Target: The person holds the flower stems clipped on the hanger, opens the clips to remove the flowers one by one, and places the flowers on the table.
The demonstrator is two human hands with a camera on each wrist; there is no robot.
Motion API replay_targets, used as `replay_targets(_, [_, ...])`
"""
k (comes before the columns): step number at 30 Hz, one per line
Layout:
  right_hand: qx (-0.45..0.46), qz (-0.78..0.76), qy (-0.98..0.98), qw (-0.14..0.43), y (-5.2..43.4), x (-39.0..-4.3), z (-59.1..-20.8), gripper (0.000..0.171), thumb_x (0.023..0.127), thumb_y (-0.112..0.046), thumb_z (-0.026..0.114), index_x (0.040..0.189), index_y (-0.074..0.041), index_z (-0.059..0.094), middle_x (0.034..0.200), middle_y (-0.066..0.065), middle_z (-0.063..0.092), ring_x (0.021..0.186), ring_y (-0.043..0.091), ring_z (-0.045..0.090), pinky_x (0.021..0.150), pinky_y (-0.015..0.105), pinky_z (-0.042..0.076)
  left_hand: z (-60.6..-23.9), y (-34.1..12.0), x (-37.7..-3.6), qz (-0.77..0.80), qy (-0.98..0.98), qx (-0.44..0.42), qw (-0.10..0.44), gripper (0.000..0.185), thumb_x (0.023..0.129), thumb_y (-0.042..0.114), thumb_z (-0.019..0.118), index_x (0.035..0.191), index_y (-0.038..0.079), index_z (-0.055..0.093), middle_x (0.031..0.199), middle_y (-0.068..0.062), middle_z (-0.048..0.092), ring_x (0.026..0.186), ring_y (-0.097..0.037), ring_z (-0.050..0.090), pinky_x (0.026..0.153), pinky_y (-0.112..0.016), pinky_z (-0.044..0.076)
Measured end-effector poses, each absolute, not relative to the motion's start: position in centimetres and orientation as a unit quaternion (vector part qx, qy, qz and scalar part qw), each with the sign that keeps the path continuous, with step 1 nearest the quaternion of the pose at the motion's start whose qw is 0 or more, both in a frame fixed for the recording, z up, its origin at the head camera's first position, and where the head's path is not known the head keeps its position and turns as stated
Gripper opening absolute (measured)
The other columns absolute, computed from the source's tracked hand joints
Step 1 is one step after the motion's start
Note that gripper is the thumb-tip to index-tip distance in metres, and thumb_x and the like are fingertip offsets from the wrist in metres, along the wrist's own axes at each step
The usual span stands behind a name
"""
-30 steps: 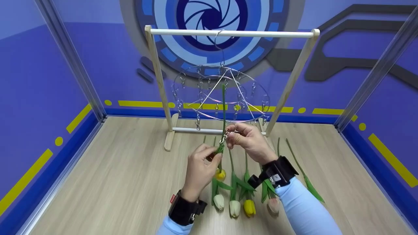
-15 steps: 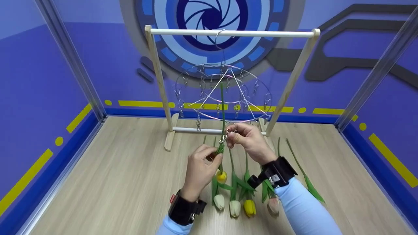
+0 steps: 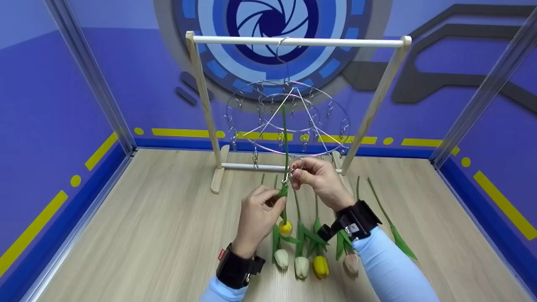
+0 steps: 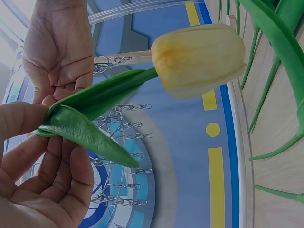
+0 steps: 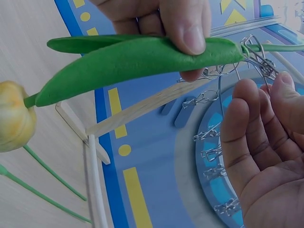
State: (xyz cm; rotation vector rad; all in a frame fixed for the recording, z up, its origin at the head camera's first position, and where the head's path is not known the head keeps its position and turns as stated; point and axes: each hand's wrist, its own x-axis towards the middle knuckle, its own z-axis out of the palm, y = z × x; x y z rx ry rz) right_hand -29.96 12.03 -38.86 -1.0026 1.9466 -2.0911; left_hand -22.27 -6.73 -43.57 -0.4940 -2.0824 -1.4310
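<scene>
In the head view my left hand [image 3: 258, 214] pinches an artificial yellow tulip [image 3: 285, 228] around its green leaves. The tulip hangs bloom down, its stem rising past the hanger's ring. With thumb and fingertips, my right hand [image 3: 321, 182] pinches a metal wire clip [image 5: 259, 61], which sits at the stem just above the leaves. Seen from the left wrist, the pale yellow bloom [image 4: 199, 59] points away from both hands. The clip belongs to a round wire hanger [image 3: 268, 150] with several dangling clips.
A wooden stand [image 3: 205, 100] carries the hanger by its hook on a white top bar [image 3: 344, 42]. More tulips lie on the wood-grain table [image 3: 168, 235]: white blooms [image 3: 301, 267], a yellow bloom [image 3: 321, 266] and a pink one [image 3: 351, 264]. At right lies another green stem [image 3: 392, 226].
The hanger ring has swung slightly to the right. The held tulip's bloom has shifted a little right and down while its stem tip leans left. Both hands stay nearly still.
</scene>
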Motion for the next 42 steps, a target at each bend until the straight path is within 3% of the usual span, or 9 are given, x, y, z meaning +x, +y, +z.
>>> replay_targets(12, [-0.324,-0.695,0.640,0.053,12.07,-29.89,-38.79,0.036,0.100,-0.009,0.066,0.108,0.023,0.055,0.084,0.002,0.068,0.071,0.012,0.065,0.070,0.026,0.055,-43.38,-6.66,-22.28,-0.534,-0.775,-0.187,0.283,0.009,0.090,0.005,0.077,0.097,0.001,0.079,0.086,-0.004,0.069,0.074,-0.014,0.066,0.066,-0.026,0.056])
replay_targets(22, [-0.318,-0.703,0.634,0.051,11.97,-29.95,-38.86,0.017,0.098,-0.009,0.069,0.102,0.007,0.066,0.084,0.002,0.068,0.069,0.012,0.064,0.069,0.025,0.055,-43.40,-6.69,-22.26,-0.535,-0.775,-0.187,0.279,0.010,0.090,0.006,0.077,0.098,0.000,0.079,0.088,-0.005,0.069,0.075,-0.014,0.066,0.066,-0.030,0.058])
replay_targets(28, [-0.311,-0.701,0.640,0.047,11.94,-29.91,-38.77,0.022,0.098,-0.008,0.068,0.101,0.013,0.063,0.084,0.002,0.068,0.069,0.012,0.064,0.068,0.025,0.055,-43.56,-6.77,-22.34,-0.534,-0.773,-0.193,0.282,0.009,0.090,0.005,0.077,0.098,0.001,0.079,0.088,-0.005,0.069,0.075,-0.014,0.065,0.066,-0.031,0.058])
replay_targets(31, [-0.305,-0.698,0.646,0.046,11.96,-29.90,-38.74,0.020,0.098,-0.011,0.070,0.099,0.008,0.065,0.084,0.003,0.067,0.069,0.013,0.063,0.067,0.025,0.055,-43.55,-6.79,-22.33,-0.531,-0.776,-0.193,0.282,0.009,0.090,0.006,0.077,0.098,0.001,0.079,0.086,-0.004,0.068,0.075,-0.014,0.064,0.066,-0.034,0.058])
replay_targets(36, [-0.303,-0.700,0.646,0.043,11.96,-29.90,-38.74,0.015,0.098,-0.009,0.069,0.097,0.006,0.065,0.082,0.003,0.067,0.068,0.013,0.064,0.066,0.025,0.054,-43.39,-6.83,-22.27,-0.526,-0.780,-0.188,0.280,0.009,0.090,0.006,0.078,0.098,0.001,0.079,0.086,-0.003,0.068,0.075,-0.012,0.064,0.067,-0.027,0.056])
replay_targets(42, [-0.304,-0.696,0.649,0.040,11.96,-29.88,-38.71,0.025,0.098,-0.006,0.068,0.099,0.018,0.059,0.081,0.002,0.067,0.067,0.012,0.064,0.066,0.025,0.055,-43.25,-6.83,-22.19,-0.527,-0.780,-0.188,0.280,0.009,0.089,0.006,0.078,0.098,0.002,0.079,0.086,-0.003,0.068,0.075,-0.011,0.064,0.068,-0.025,0.055])
